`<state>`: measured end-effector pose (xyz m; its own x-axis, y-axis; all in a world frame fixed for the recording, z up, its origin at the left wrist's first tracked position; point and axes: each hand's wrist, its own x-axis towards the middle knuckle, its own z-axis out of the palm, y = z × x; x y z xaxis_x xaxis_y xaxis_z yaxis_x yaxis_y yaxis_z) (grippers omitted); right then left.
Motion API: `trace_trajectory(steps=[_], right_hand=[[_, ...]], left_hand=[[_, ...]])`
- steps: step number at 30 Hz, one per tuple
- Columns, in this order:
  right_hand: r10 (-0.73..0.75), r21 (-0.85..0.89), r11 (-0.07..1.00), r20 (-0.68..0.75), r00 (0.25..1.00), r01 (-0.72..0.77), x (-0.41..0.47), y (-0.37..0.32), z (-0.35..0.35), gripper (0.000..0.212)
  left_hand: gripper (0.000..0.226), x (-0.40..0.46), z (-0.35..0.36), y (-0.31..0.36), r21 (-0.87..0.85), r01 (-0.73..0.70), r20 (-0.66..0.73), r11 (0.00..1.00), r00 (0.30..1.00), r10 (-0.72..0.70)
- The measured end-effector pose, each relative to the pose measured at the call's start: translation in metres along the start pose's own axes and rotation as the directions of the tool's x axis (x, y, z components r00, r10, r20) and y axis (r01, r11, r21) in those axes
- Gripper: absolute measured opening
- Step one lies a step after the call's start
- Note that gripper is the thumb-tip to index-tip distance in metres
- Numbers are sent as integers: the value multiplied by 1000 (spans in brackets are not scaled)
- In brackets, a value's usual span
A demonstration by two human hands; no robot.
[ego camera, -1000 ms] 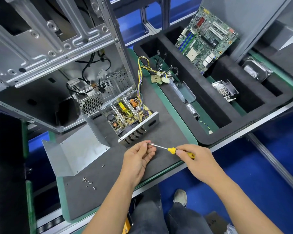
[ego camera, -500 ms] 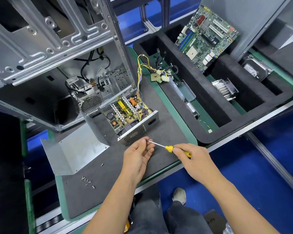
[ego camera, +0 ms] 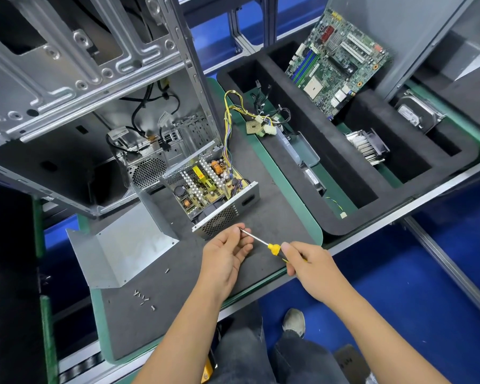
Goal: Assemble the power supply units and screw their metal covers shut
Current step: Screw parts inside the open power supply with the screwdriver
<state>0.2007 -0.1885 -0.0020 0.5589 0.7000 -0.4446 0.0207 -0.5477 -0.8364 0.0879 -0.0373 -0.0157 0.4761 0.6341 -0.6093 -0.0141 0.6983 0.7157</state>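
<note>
The right hand point(ego camera: 309, 266) is gripping the screwdriver point(ego camera: 263, 243) while the left hand point(ego camera: 227, 252) is pinching its tip, probably seating a screw. The open supply point(ego camera: 208, 187) is lying just beyond on the bench point(ego camera: 275, 212), its cover point(ego camera: 122, 245) alongside.

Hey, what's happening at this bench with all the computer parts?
A person is putting together a power supply unit, which sits open on the grey mat with its circuit board showing. The right hand holds a yellow-handled screwdriver, and the left hand touches its tip, perhaps seating a screw. The bent metal cover lies off to the side, not yet fitted, with loose screws near it.
</note>
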Motion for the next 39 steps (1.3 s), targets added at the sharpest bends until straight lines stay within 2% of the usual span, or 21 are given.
trace_trajectory(steps=[2,5,7,8,9,10,11,12,13,14,15,17,18,20,22,25,27,32,35,39], right_hand=[[-7,38,999,15,1000,6,-2,2,3,40],[17,141,990,-43,999,-11,-2,4,8,29],[26,164,986,-91,996,-11,-1,4,11,30],[22,161,987,-106,994,-5,-1,4,13,32],[17,162,987,-119,993,2,-1,4,14,35],[16,167,986,-132,991,7,-1,3,16,38],[15,174,985,-148,989,11,0,2,18,40],[13,175,984,-162,987,16,1,1,20,41],[9,171,985,-172,985,21,2,0,21,41],[7,169,985,-177,984,24,3,-1,23,41],[5,173,984,-180,984,27,3,-2,25,41],[6,181,983,-191,982,30,4,-3,27,45],[6,178,984,-199,980,30,4,-3,28,46],[2,163,986,-219,976,35,5,-3,29,48],[-3,154,987,-236,972,40,5,-3,30,49],[-19,125,991,-243,970,51,6,-2,31,51],[-30,118,991,-231,973,59,7,-1,31,50],[-34,126,990,-223,974,64,7,-1,31,49],[-41,125,989,-230,972,72,7,-2,31,49],[-47,126,989,-235,971,79,8,-4,32,49]], left_hand=[[21,1,0,2,18,-3,20,1000,1000,3],[23,0,2,5,43,10,42,999,999,-12],[26,-8,1,5,168,-8,48,986,999,0],[26,-14,0,4,297,-82,55,951,996,69],[23,-19,-3,4,458,-220,79,861,975,208],[19,-24,-6,8,613,-409,150,676,900,409],[18,-29,-9,17,702,-587,288,403,752,593],[19,-29,-12,27,706,-701,450,106,559,696],[22,-25,-13,40,677,-727,559,-117,405,723],[29,-19,-12,55,678,-702,600,-220,354,718],[37,-12,-10,71,715,-658,597,-237,399,696],[52,2,-4,93,797,-562,575,-220,596,561],[58,9,-1,98,803,-553,585,-222,662,469],[65,18,3,99,789,-581,612,-198,721,324],[63,24,4,97,781,-602,623,-165,731,280],[56,30,3,95,805,-572,591,-155,753,289],[50,32,4,95,832,-520,555,-193,785,275],[44,29,11,95,819,-518,570,-245,784,247],[45,30,13,95,827,-483,547,-287,811,210],[45,29,15,96,790,-512,590,-337,786,188]])
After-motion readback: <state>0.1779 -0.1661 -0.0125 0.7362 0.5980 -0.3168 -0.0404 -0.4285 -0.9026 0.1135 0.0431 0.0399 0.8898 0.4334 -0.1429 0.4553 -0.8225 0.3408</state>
